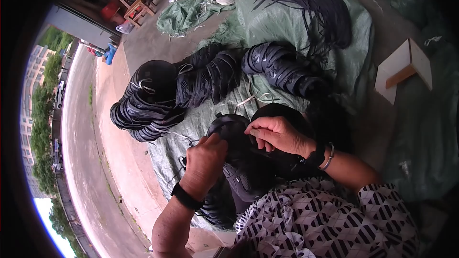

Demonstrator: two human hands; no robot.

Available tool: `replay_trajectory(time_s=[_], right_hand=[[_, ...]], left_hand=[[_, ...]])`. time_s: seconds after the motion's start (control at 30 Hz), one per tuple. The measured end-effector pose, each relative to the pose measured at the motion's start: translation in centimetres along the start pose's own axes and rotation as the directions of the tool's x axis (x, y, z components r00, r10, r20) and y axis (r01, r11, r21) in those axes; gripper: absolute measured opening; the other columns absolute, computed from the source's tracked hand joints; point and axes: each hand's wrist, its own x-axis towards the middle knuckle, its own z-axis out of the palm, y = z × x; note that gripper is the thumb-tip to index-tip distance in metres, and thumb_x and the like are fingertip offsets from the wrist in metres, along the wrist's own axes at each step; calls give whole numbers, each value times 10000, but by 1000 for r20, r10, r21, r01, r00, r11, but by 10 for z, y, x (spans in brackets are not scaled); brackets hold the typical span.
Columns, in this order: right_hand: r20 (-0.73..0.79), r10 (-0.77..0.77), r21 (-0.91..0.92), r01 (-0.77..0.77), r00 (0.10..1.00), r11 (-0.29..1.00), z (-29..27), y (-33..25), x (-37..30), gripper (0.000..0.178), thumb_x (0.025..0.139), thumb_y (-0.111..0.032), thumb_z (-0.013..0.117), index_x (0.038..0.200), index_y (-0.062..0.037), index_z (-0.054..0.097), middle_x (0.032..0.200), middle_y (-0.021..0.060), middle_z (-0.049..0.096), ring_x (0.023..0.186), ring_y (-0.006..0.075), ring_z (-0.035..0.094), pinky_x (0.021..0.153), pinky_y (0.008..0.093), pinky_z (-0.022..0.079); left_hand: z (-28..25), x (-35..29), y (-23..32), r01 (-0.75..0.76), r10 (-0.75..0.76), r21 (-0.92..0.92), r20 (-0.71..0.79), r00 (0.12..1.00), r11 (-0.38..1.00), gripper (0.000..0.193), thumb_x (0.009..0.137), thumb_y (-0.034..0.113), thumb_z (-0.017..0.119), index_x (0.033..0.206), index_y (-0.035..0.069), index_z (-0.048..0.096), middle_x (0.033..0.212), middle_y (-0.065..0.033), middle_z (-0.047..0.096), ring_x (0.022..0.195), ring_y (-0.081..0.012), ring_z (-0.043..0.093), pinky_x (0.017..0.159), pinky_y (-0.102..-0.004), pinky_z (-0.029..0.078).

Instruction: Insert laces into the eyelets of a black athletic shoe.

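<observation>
A dark piece of fabric (232,126), perhaps a shoe upper, lies across my lap. My left hand (205,155) is closed in a fist on its left edge. Just above the same piece, my right hand (272,134) has thumb and forefinger pinched together. Whatever is between those fingertips is too small to make out. Below the hands, a black mesh part (246,179) rests against my patterned clothing. Beyond them, a nested stack of black pieces (148,100) curves at the left, and another stack (282,69) lies farther right.
Green woven sheeting (177,162) covers the ground under the stacks. Dark strips (306,0) are heaped at the back. A white board piece (404,67) stands at the right, and a wooden stool (136,5) at the far left. Pale cord (251,98) lies beyond my hands.
</observation>
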Motion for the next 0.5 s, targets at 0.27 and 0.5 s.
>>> replay_trajectory(time_s=[0.27, 0.5], right_hand=[[-32, -80, 35, 81, 996, 996, -1, 5, -3, 170, 942, -103, 514, 1007, 2, 631, 620, 11, 570, 506, 38, 522, 445, 180, 419], [-9, -55, 59, 56, 998, 997, -3, 8, -1, 161, 939, -98, 512, 983, 0, 632, 645, 23, 578, 503, 49, 523, 463, 194, 423]], left_hand=[[9, 5, 6, 179, -161, -173, 112, 981, 969, 34, 730, 119, 649, 728, 124, 615, 799, -19, 566, 829, -243, 601, 606, -390, 496], [19, -13, 16, 230, -259, -247, -90, 962, 941, 91, 750, 93, 658, 836, 125, 657, 787, -45, 627, 748, -241, 615, 655, -349, 501]])
